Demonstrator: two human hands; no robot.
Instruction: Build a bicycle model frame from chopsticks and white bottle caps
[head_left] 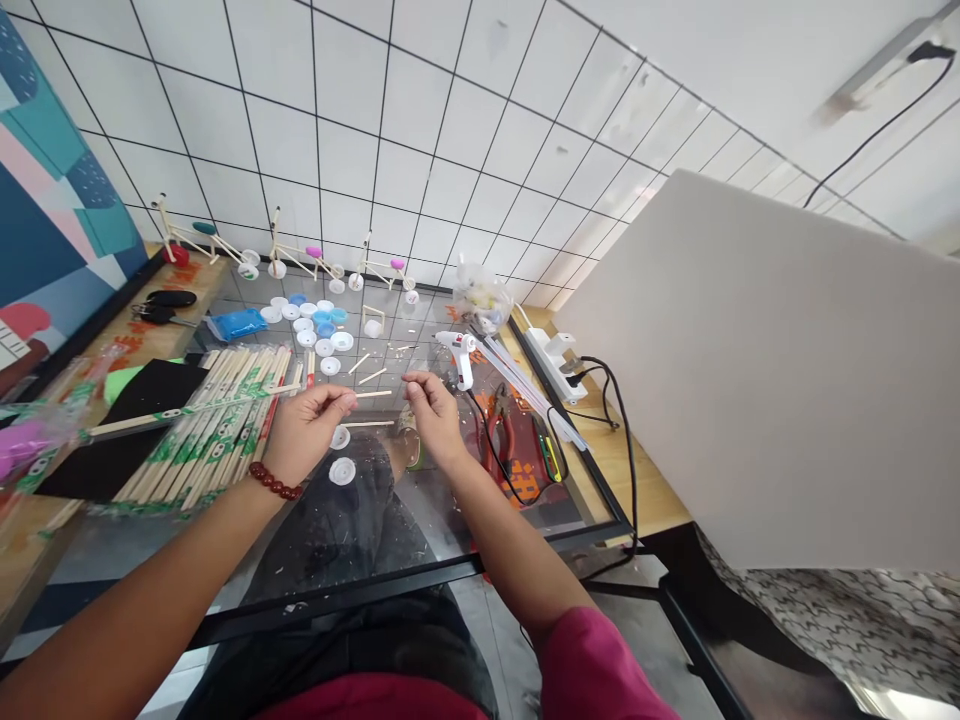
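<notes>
My left hand (307,428), with a red bead bracelet on the wrist, pinches a short wooden stick (375,394) between thumb and forefinger. The stick points right, over the glass tabletop (330,540). Just beyond its tip is my right hand (435,415), thumb and forefinger drawn together; whatever they hold is too small to make out. Below the held stick lies another cut wooden stick (369,424). Two white bottle caps (343,471) rest near my left hand. Farther back are short stick pieces (373,377) and a cluster of white and blue bottle caps (324,317).
Wrapped chopsticks (202,430) are piled at left. A white glue gun (459,355), red-handled pliers (501,430) and a utility knife (550,452) lie right, by a power strip (556,362) with cords. Small stick-and-cap tricycles (296,250) line the tiled wall.
</notes>
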